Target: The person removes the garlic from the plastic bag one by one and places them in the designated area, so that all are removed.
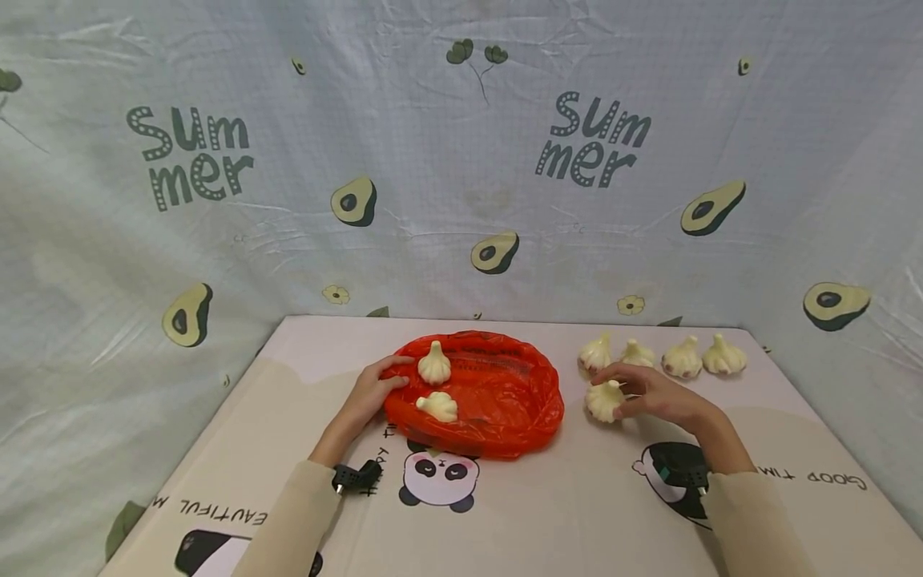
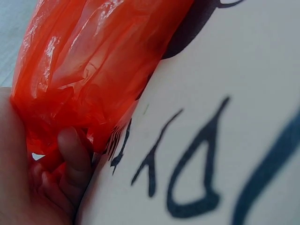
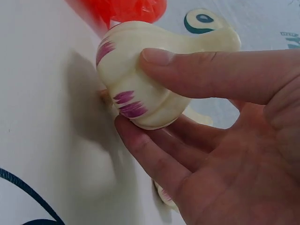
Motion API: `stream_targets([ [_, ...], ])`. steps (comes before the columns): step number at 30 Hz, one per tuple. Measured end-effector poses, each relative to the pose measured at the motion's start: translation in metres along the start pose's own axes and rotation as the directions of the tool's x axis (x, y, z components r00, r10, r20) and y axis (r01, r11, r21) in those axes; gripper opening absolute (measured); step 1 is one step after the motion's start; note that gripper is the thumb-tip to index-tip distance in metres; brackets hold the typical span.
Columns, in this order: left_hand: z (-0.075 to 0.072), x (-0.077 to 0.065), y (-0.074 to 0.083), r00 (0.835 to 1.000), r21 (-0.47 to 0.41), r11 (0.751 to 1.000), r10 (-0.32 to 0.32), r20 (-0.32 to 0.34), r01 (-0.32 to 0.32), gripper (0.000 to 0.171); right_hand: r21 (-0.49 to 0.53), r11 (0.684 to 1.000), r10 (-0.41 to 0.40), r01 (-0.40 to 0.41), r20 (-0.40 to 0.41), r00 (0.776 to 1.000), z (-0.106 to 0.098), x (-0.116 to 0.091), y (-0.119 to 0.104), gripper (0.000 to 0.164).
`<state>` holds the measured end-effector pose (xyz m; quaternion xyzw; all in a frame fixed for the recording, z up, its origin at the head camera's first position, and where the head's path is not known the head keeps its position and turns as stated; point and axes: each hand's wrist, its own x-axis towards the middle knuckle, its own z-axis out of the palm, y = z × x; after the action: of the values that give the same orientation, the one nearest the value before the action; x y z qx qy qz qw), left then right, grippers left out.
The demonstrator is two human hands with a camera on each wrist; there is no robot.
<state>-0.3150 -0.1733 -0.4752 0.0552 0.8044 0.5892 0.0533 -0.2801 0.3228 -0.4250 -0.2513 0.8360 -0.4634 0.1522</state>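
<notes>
A red plastic bag [image 1: 497, 443] lies spread on the table with its mouth rolled wide. Inside it, on the left, sit two garlic bulbs, one upright [image 1: 435, 365] and one tipped over [image 1: 440, 407]. My left hand [image 1: 371, 393] grips the bag's left side; in the left wrist view its curled fingers [image 2: 75, 154] are against the red plastic. Just right of the bag, my right hand [image 1: 652, 394] pinches another garlic bulb [image 3: 126, 75] between thumb and fingers. This bulb has purple streaks, and its shadow falls on the table in the right wrist view.
Several more garlic bulbs stand in a row at the back right, among them one at the left end [image 1: 595, 353] and one at the right end [image 1: 724, 356]. The table [image 1: 548, 513] has printed pandas and lettering. A patterned cloth [image 1: 433, 160] hangs behind it.
</notes>
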Motion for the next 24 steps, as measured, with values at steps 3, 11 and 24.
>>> stream_targets([
  [3, 0.0004, -0.0001, -0.0006, 1.0, 0.005, 1.0, -0.002, -0.004, 0.002, 0.044, 0.024, 1.0, -0.011, 0.01, 0.028, 1.0, 0.0006, 0.0001, 0.0029, 0.044],
  [11, 0.0011, 0.0005, -0.0013, 1.0, 0.013, 1.0, -0.004, -0.014, 0.004, 0.043, 0.017, 1.0, 0.002, -0.003, 0.055, 0.999, 0.0001, -0.001, 0.0043, 0.044],
  [24, -0.0006, 0.0005, 0.0004, 1.0, 0.017, 1.0, 0.0, -0.009, 0.0, 0.044, 0.0, 1.0, -0.006, 0.006, 0.069, 0.998, -0.004, -0.0002, 0.0024, 0.041],
])
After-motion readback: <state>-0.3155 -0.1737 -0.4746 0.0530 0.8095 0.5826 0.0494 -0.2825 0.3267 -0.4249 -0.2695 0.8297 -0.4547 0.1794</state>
